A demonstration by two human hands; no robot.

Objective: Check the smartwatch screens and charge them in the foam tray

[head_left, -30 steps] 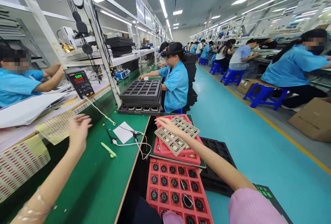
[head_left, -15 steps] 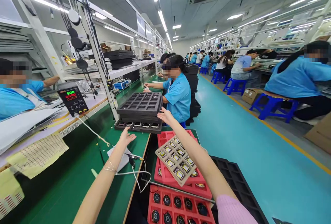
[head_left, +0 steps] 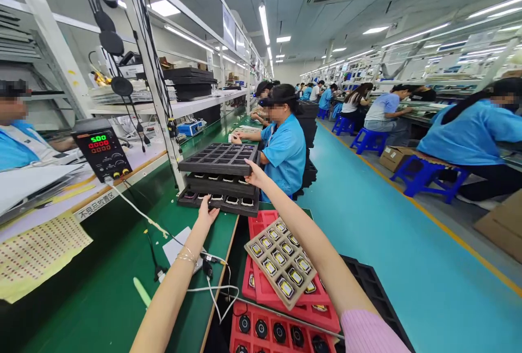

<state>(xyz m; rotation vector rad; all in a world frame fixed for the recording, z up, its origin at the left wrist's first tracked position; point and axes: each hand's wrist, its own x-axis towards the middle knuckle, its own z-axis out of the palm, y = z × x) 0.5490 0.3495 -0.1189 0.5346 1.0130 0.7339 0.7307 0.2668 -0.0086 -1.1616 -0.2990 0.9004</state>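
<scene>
A stack of black compartment trays stands on the green bench. Its top tray (head_left: 220,166) sits raised at the front, and white-rimmed parts show in the tray below (head_left: 222,185). My right hand (head_left: 256,174) grips the top tray's front right corner, fingers closed on the edge. In front of the bottom tray (head_left: 240,209), which also holds white-rimmed parts, is my left hand (head_left: 207,212). Its thumb is apart from the fingers, and the fingertips reach the tray's front edge; whether they press on it I cannot tell.
Under my right arm, a beige tray (head_left: 281,263) of rectangular parts lies across red trays (head_left: 261,288). Cables and a white box (head_left: 175,247) are on the bench. A power supply (head_left: 101,149) stands left. A co-worker in blue (head_left: 285,146) sits beyond the stack.
My right hand has closed on the top tray's corner, and the tray's front has come up from the one below. My left hand has moved closer to the bottom tray. The view has shifted slightly.
</scene>
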